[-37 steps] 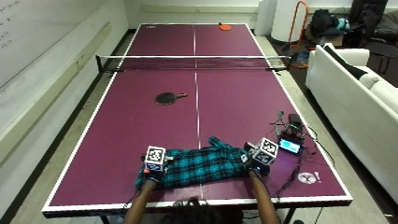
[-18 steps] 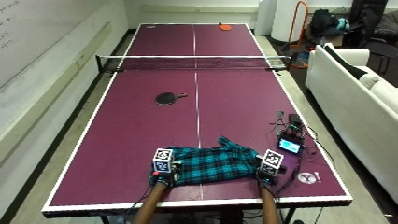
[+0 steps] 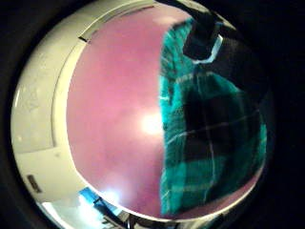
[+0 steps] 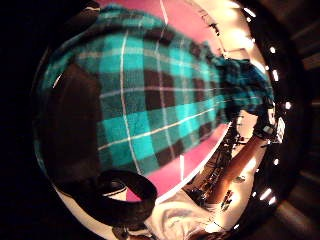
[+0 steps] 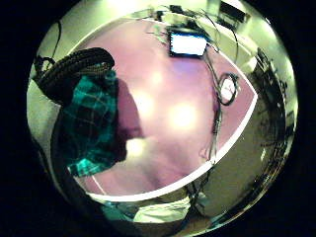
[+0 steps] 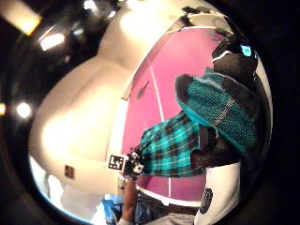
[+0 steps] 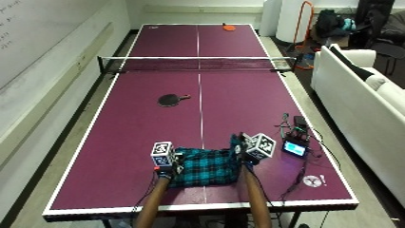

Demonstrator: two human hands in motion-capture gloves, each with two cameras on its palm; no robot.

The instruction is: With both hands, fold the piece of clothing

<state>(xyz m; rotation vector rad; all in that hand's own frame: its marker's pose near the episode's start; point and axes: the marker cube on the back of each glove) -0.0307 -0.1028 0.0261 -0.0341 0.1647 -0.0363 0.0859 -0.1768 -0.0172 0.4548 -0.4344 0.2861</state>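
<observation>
Brought closer together since earlier, left hand (image 7: 166, 167) and right hand (image 7: 244, 154) each pinching shirt (image 7: 204, 167) on table (image 7: 126, 133); fold narrowing, unfinished.

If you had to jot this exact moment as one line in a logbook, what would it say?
scene: purple table-tennis table | item: teal plaid garment partly folded near front edge | left hand: grips left end | right hand: holds right end raised | step: fold underway

In the outside view both the left hand (image 7: 166, 167) and the right hand (image 7: 244, 154) sit under their marker blocks, so their fingers cannot be made out. The shirt's (image 7: 206, 167) edges beneath them are hidden. The small screen (image 7: 294, 148) on the surface (image 7: 126, 142) is too small to read.
</observation>
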